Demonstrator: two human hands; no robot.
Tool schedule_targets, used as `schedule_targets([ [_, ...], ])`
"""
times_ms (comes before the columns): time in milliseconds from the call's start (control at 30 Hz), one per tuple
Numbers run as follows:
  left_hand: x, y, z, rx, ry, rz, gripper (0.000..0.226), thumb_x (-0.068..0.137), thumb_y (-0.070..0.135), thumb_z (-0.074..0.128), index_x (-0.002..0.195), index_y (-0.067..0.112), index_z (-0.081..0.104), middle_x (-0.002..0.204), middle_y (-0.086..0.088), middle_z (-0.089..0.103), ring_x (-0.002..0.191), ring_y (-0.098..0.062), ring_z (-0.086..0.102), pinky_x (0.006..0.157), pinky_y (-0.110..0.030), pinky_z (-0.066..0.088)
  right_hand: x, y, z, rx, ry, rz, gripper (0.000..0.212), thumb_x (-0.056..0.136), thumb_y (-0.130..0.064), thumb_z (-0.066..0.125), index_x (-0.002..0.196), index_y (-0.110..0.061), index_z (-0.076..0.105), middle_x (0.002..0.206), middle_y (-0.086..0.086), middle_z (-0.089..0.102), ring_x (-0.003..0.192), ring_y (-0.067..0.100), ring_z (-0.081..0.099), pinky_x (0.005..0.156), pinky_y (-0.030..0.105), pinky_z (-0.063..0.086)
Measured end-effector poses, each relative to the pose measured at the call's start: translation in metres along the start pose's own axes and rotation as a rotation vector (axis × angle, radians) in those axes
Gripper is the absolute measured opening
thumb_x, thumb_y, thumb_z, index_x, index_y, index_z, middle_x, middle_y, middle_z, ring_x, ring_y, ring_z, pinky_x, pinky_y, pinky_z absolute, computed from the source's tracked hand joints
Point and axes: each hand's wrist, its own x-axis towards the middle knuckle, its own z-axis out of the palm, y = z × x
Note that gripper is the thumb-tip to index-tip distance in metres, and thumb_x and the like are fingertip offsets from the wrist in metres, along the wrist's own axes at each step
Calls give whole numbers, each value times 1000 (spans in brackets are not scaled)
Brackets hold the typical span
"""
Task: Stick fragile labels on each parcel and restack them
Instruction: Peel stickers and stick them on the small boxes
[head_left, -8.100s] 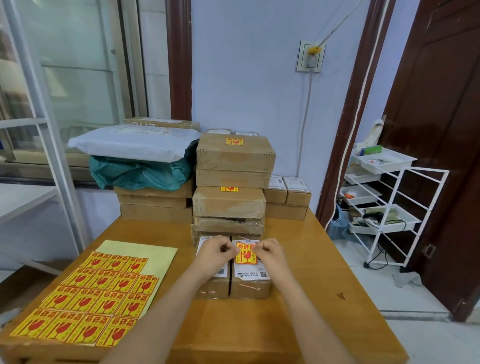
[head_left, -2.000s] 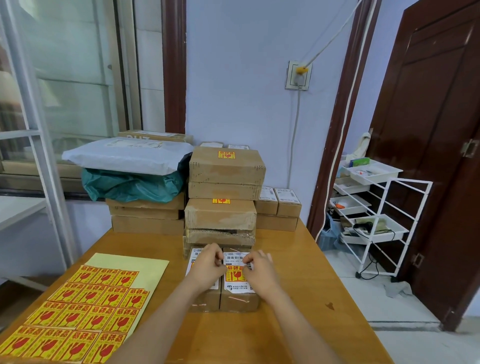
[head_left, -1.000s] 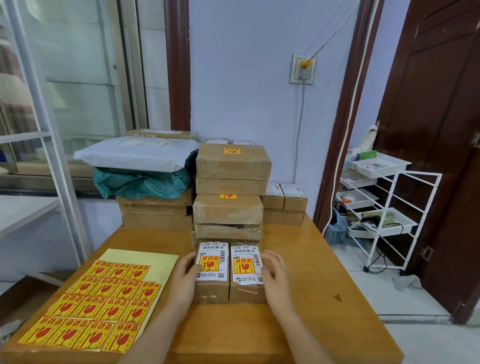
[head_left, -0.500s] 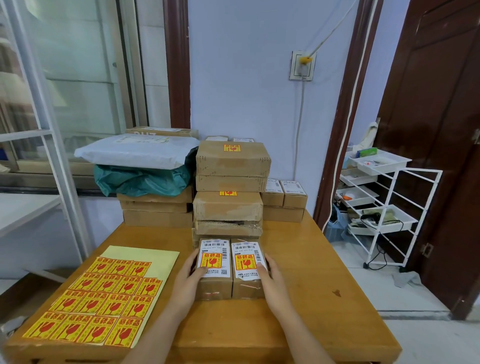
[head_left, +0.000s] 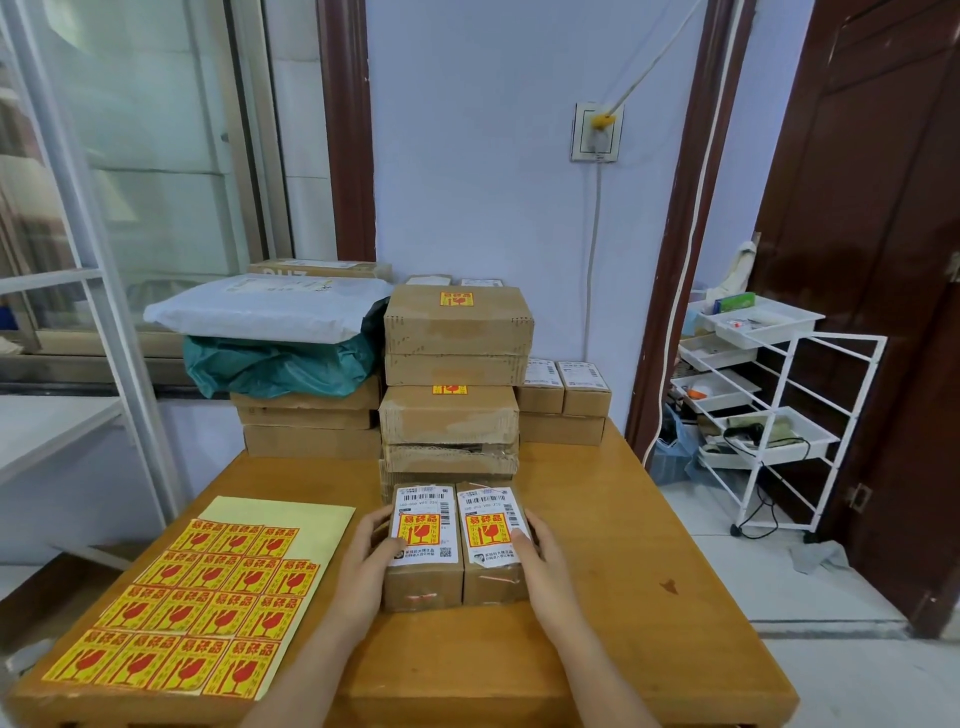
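Note:
Two small brown parcels stand side by side on the wooden table (head_left: 628, 561), just in front of the middle stack. The left small parcel (head_left: 423, 584) and the right small parcel (head_left: 491, 584) each carry a yellow-and-red fragile label (head_left: 421, 527) on top. My left hand (head_left: 363, 564) grips the left parcel's outer side, thumb on its top. My right hand (head_left: 543, 564) grips the right parcel's outer side the same way. A sheet of fragile labels (head_left: 208, 608) lies at the front left. The middle stack's top box (head_left: 457, 325) and the box below it (head_left: 449, 415) bear labels.
A left stack of flat boxes (head_left: 309, 426) carries a green bag (head_left: 280, 364) and a white mailer (head_left: 265, 306). Small unlabelled boxes (head_left: 563, 400) stand at the back right. A white wire cart (head_left: 769, 415) and a dark door stand right of the table.
The fragile label I was holding over the right small parcel is now stuck on it. Both hands have moved from the parcel tops to the outer sides of the pair.

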Motion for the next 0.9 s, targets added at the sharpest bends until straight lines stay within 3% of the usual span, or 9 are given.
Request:
schedule_targets([
  [233, 0, 0, 1, 7, 0, 6, 41, 93, 4, 52, 129, 25, 47, 111, 2, 63, 94, -12, 63, 61, -17, 52, 1, 0, 1, -44, -49, 26, 42, 96, -37, 50, 138, -40, 43, 129, -20, 57, 119, 3, 53, 104, 37, 44],
  [367, 2, -1, 0, -10, -1, -17, 48, 94, 3, 51, 137, 23, 44, 113, 2, 62, 98, -12, 62, 66, -19, 52, 0, -1, 2, -100, -83, 37, 50, 95, -42, 50, 143, -43, 34, 133, -22, 52, 124, 2, 48, 108, 37, 40],
  [500, 5, 1, 1, -33, 6, -35, 50, 94, 4, 50, 140, 24, 41, 114, 3, 61, 99, -12, 61, 73, -25, 50, -3, -8, 0, -127, -99, 39, 46, 98, -36, 47, 138, -47, 28, 119, -31, 48, 118, -1, 46, 106, 27, 38],
  [700, 8, 8, 1, -38, 23, -88, 51, 94, 6, 52, 141, 24, 42, 107, 8, 62, 97, -15, 62, 72, -27, 50, 2, -2, -1, -85, -88, 81, 58, 86, -56, 50, 141, -45, 36, 139, -20, 48, 129, 6, 44, 110, 39, 37],
  [900, 11, 17, -3, -9, 20, -133, 51, 93, 7, 55, 140, 24, 43, 107, 5, 63, 95, -17, 64, 69, -27, 50, 6, -7, -3, -81, -65, 78, 36, 98, -38, 44, 134, -42, 45, 129, -17, 57, 119, 5, 53, 103, 37, 44],
])
